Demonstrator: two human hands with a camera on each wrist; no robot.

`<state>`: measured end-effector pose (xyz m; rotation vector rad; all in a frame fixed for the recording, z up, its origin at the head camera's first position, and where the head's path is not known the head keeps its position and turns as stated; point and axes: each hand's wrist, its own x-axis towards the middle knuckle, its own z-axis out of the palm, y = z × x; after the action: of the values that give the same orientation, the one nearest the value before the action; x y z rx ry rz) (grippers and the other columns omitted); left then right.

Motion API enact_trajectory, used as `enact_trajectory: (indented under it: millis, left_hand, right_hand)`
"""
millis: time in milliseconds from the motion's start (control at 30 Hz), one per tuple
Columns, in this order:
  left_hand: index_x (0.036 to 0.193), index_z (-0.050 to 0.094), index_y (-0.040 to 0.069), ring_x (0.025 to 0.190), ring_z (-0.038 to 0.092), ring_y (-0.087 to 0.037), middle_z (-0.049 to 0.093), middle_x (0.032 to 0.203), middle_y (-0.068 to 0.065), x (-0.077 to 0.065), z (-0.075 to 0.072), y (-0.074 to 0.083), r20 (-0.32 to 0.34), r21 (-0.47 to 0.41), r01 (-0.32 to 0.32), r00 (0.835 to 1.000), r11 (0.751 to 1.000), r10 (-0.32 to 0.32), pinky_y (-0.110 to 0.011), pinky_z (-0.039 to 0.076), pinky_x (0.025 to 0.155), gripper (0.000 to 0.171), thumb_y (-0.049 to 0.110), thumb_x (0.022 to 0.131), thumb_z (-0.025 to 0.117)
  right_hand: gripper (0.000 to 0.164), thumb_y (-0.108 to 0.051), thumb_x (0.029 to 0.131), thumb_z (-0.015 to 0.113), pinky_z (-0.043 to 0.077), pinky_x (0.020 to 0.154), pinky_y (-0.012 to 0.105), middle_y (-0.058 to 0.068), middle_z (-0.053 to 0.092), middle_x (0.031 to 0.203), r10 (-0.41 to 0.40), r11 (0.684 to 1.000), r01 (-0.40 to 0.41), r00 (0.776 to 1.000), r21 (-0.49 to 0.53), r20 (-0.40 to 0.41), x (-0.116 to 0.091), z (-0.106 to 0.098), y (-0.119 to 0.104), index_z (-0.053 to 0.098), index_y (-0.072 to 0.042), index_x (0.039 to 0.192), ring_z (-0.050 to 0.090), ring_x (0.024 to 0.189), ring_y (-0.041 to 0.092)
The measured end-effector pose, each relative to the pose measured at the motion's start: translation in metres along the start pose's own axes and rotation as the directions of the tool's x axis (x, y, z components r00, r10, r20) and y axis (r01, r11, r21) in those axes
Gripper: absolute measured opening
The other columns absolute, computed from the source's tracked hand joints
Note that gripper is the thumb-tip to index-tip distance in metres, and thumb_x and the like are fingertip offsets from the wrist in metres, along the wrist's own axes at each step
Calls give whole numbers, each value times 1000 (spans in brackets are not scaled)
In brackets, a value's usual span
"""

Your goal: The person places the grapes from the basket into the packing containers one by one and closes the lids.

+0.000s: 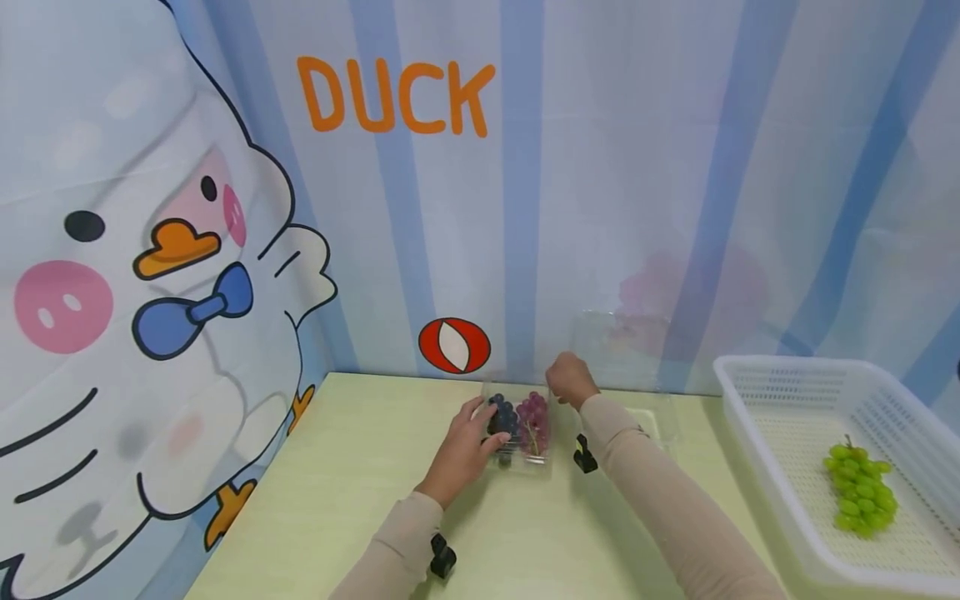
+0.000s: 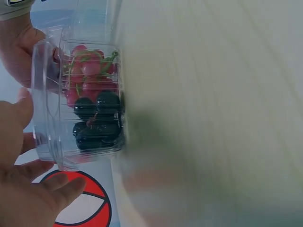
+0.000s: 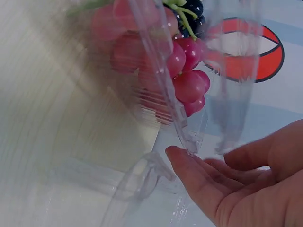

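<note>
In the head view a clear plastic box on the table holds dark grapes on its left and red grapes on its right. My left hand reaches over its left side, fingers spread at the lid; the left wrist view shows the lid between thumb and fingers. My right hand is at the box's far right corner. In the right wrist view its fingertip touches the clear edge beside the red grapes, with the thumb held apart.
Right of the box, partly behind the right forearm, stands a second clear plastic box with its lid raised against the backdrop. A white basket at the right holds green grapes. The backdrop curtain rises at the table's far edge.
</note>
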<state>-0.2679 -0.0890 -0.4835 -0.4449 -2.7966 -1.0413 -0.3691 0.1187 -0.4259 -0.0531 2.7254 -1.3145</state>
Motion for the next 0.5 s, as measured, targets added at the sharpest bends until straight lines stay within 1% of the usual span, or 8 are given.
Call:
enact_trajectory:
  millis: [67,133,233,300,367,400,433,500]
  left_hand:
    - [153,46,7,149,31,-38,29,164,-14,0,-1,3,29,6,14,999,1000,-14,-54,38,114,63,39,101,62]
    - [154,44,9,151,28,-37,26,166,-13,1,-3,5,61,19,28,998,999,-29,-54,37,115,64,39,101,61]
    - [156,42,10,152,26,-36,24,167,-12,2,-5,7,97,33,31,995,999,-34,-54,37,115,64,40,102,60]
    - [157,41,11,152,24,-36,23,167,-12,4,-6,7,116,38,26,993,999,-30,-54,37,115,64,41,103,59]
    - [157,39,11,154,20,-36,22,168,-11,5,-7,7,131,43,17,991,999,-23,-54,35,116,64,41,104,58]
    - [158,39,12,154,18,-35,20,168,-11,6,-7,7,138,46,16,990,999,-23,-55,35,116,64,42,104,57]
    - [158,38,12,155,16,-35,19,169,-10,8,-7,6,146,52,17,989,998,-25,-56,34,117,65,43,104,56]
    - [159,37,12,156,12,-35,17,169,-9,12,-6,6,157,62,19,987,998,-29,-57,32,117,64,43,105,54]
  right_hand:
    - [33,2,98,38,61,73,41,12,56,74,-7,999,7,1000,-54,-4,0,1,-1,45,-8,68,60,69,24]
    - [35,3,99,40,61,71,39,17,64,81,-13,995,13,1000,-96,-4,0,1,-1,49,-5,66,66,75,29]
    - [29,4,101,42,61,75,39,27,70,112,-33,988,33,999,-148,5,0,3,1,70,8,91,70,102,38]
    - [30,4,102,45,61,78,40,28,64,129,-45,983,45,999,-181,5,0,4,2,70,11,115,66,115,39]
    - [29,6,100,45,60,65,35,25,73,105,-53,978,53,999,-202,7,3,4,2,74,10,102,72,93,31]
    - [32,6,100,45,56,58,32,20,72,86,-51,976,50,999,-212,3,5,5,3,73,6,85,69,75,25]
    - [37,7,99,45,50,52,29,13,63,67,-52,974,49,999,-221,-5,6,5,2,65,1,69,58,59,19]
    - [47,8,97,45,35,44,26,0,34,52,-54,971,49,998,-234,-17,9,5,1,41,-11,55,31,49,12]
